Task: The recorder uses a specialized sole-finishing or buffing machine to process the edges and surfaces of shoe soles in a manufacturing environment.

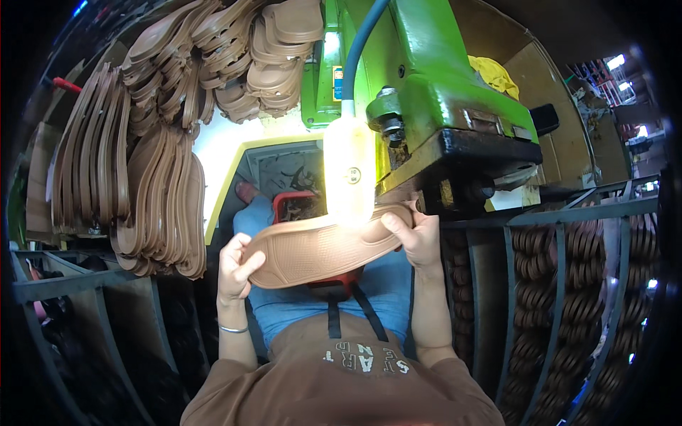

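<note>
Between my two hands I hold a brown shoe sole, its textured inner face turned up, stretched out sideways above my lap. My left hand grips its left end, thumb on top. At the other end my right hand pinches the edge with the thumb over the surface and the fingers mostly hidden below. A bright lamp hangs just over the sole and covers part of its far edge with glare. Right beyond my right hand is the black head of a green machine.
Stacks of brown soles stand at the left, with more piled behind. A cardboard box holding a yellow cloth is at the far right. Metal racks full of soles flank me. A red stool or frame shows below the machine.
</note>
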Demonstrator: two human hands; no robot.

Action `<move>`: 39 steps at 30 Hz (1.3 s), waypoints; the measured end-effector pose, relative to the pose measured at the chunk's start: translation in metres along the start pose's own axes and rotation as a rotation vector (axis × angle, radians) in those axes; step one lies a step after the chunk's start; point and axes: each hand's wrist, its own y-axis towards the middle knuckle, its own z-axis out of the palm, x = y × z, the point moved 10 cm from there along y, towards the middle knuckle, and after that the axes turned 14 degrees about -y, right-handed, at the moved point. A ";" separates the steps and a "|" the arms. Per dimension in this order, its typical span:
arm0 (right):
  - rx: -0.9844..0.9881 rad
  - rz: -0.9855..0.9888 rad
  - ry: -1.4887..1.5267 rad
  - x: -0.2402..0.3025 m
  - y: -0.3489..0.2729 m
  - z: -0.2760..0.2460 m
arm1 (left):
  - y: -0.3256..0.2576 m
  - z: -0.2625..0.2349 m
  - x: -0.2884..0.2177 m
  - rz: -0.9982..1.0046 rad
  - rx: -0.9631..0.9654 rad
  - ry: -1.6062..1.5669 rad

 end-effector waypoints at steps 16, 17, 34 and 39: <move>-0.214 0.017 -0.238 -0.048 -0.073 -0.015 | 0.038 0.173 0.048 0.108 0.231 0.389; -0.104 0.064 -0.248 -0.063 -0.089 -0.004 | 0.039 0.173 0.051 0.109 0.237 0.386; -0.482 0.141 -0.117 -0.043 -0.104 -0.164 | 0.030 0.168 0.051 0.034 0.153 0.035; -0.551 0.081 -0.009 -0.019 -0.053 -0.167 | 0.042 0.151 0.034 0.147 0.219 0.255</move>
